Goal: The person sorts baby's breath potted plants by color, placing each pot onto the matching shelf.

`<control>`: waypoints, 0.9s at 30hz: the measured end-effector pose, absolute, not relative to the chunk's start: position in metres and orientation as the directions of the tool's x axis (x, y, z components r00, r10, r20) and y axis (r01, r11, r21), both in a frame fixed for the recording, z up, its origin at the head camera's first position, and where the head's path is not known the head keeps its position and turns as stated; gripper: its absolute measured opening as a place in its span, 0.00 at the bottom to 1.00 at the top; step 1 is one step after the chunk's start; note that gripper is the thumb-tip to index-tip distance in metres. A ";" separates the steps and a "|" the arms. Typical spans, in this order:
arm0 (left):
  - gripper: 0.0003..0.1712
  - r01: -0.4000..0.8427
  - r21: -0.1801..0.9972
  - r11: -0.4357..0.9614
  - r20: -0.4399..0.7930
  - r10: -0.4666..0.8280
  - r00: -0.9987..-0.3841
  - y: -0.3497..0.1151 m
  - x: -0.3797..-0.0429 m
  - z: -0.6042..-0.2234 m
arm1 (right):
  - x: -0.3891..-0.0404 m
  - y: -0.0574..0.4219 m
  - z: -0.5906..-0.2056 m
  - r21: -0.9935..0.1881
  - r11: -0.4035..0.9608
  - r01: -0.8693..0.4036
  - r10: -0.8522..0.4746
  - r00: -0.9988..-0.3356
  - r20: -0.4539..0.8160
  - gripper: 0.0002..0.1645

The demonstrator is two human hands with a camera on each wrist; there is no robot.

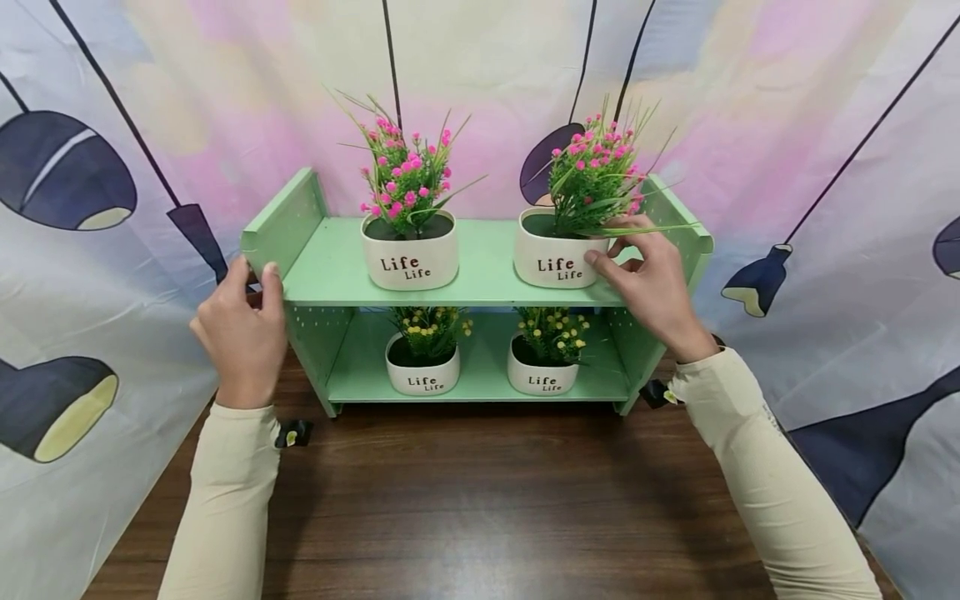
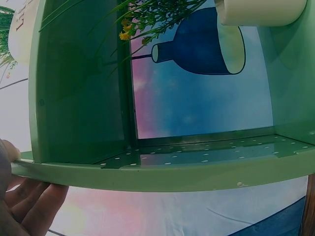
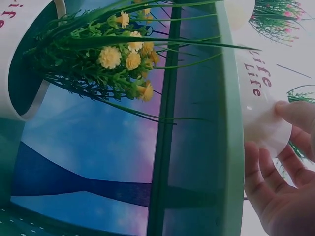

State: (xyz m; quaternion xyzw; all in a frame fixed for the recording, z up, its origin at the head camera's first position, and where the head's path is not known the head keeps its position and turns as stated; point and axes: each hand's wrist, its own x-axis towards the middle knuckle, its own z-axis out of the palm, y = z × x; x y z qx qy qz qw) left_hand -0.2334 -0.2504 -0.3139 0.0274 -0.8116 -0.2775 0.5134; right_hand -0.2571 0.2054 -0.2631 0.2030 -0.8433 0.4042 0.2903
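Observation:
A green two-tier shelf (image 1: 487, 296) stands on the table. My left hand (image 1: 243, 333) grips the front edge of its left side panel, fingers (image 2: 47, 209) on the outer face. On the upper tier, at the right, is a white flower pot (image 1: 551, 262) lettered "Life Life" with pink artificial flowers (image 1: 600, 150). My right hand (image 1: 656, 279) holds this pot by its right end, thumb on the front; the other fingers are partly hidden in the head view. The right wrist view shows the thumb and fingers around the pot's end (image 3: 266, 118).
A matching pot (image 1: 411, 254) with pink flowers sits left on the upper tier. Two smaller white pots with yellow flowers, left (image 1: 422, 375) and right (image 1: 542, 375), stand on the lower tier. Brown wooden table (image 1: 465, 500) lies in front; a printed curtain (image 1: 480, 50) hangs close behind.

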 end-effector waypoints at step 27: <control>0.22 0.245 0.512 0.824 0.799 -0.350 -0.489 -0.249 -0.233 -0.312 | -0.254 0.205 -0.263 -0.564 0.590 -0.577 -0.116 -0.752 0.649 0.18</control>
